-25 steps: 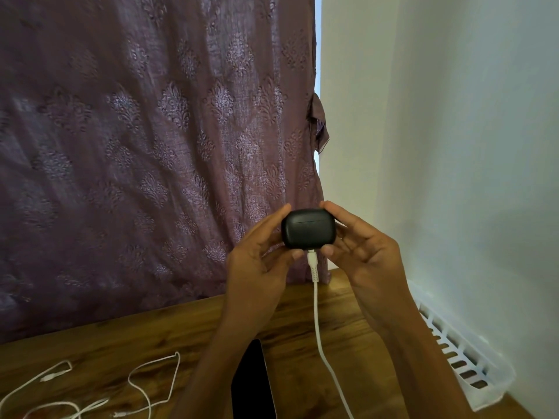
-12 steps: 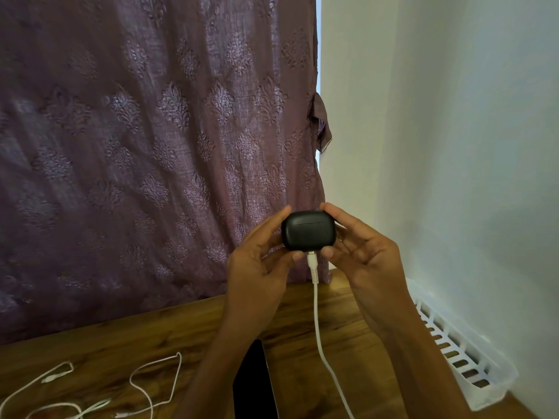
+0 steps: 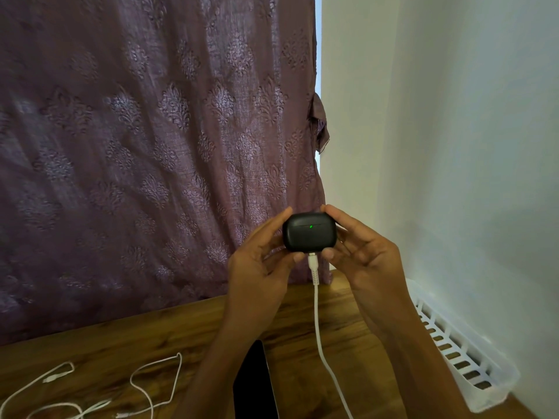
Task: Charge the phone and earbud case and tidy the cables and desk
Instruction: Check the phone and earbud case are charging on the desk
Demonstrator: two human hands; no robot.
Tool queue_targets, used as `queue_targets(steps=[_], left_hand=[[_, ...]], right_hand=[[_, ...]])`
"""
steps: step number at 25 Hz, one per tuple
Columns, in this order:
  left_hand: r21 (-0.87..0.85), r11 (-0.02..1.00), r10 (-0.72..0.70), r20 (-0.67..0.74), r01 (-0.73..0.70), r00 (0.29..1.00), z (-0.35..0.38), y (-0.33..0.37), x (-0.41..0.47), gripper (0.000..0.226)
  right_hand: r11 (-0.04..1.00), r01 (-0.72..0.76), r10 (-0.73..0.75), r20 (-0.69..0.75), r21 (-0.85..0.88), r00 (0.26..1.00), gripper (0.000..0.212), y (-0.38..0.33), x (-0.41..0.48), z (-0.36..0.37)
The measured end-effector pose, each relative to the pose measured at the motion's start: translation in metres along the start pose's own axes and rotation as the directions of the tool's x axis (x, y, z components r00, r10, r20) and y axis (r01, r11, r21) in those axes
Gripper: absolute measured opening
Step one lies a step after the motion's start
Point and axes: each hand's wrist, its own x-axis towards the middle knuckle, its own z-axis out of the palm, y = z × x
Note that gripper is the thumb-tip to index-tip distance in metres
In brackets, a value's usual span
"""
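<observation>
Fingertips [image 3: 286, 213] of the left hand [image 3: 257, 267] pinch the left end of the black earbud case [image 3: 308, 237], forefinger on top and thumb beneath. The right hand [image 3: 367, 261] mirrors that grasp on the right end. The case is thus gripped from both sides and held clear of the desk [image 3: 90, 355], in front of the purple curtain [image 3: 151, 146].

The grip keeps to the ends, likely so the front face shows toward the eyes. A small green light [image 3: 311, 227] glows there, and raising the case this high looks like a check that charging has begun. The right thumb sits just beside the white plug [image 3: 312, 261] seated in the case's underside, perhaps to steady it.

From the plug, the white charging cable [image 3: 317, 322] hangs down between the two hands and runs out of the near edge of view. Below, a dark phone [image 3: 254, 385] lies flat on the wood between the forearms; whether it is plugged in cannot be told. Loose white cables [image 3: 145, 385] sprawl at the near left. A white slotted basket [image 3: 462, 358] stands against the right wall [image 3: 469, 176], a likely home for them.
</observation>
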Motion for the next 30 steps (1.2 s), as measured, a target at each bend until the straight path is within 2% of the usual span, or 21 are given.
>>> queue_targets(steps=[30], left_hand=[[0.018, 1.0, 0.003, 0.005, -0.003, 1.0, -0.0005, 0.0005, -0.0032, 0.062]], right_hand=[[1.0, -0.02, 0.02, 0.0, 0.024, 1.0, 0.054, 0.0006, -0.0018, -0.0004]])
